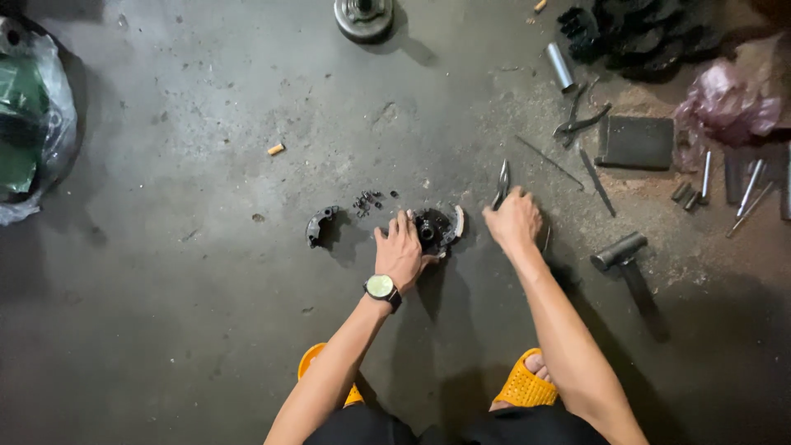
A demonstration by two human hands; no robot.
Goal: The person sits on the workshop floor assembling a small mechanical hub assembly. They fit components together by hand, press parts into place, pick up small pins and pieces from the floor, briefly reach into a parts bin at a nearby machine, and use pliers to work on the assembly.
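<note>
Round black greasy metal clutch hub (434,228) pinned under left hand (400,251), fingers flat, not gripping. Right hand (512,221) just right, closed around grey pliers (501,183) pointing away.

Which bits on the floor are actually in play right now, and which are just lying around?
In hand:
left hand on the round black part
right hand gripping pliers
curved shoe piece and small loose bits close by

Lying about:
hammer
metal tube
dark flat block
pink bag
round metal drum
</note>
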